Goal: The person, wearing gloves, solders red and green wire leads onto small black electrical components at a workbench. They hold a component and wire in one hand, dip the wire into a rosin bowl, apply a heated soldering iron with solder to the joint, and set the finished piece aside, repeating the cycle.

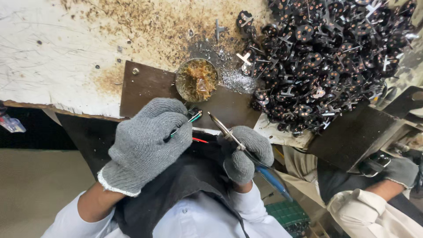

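A workshop: scarred workbench, soldering iron, heaped black parts.

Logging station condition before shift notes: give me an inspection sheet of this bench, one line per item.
Surface: white bench top, scratched, stained brown; dark plate at its edge.
Job's things: soldering iron with blue handle; thin wires, green, red and black.
Clutter: heap of black round parts; small dish of brown residue; metal filings.
Grippers: left hand gloved grey, pinching the wires; right hand gloved, holding the iron.
Cables: nothing seen beyond the wires.
Surroundings: another person's gloved hand at right.
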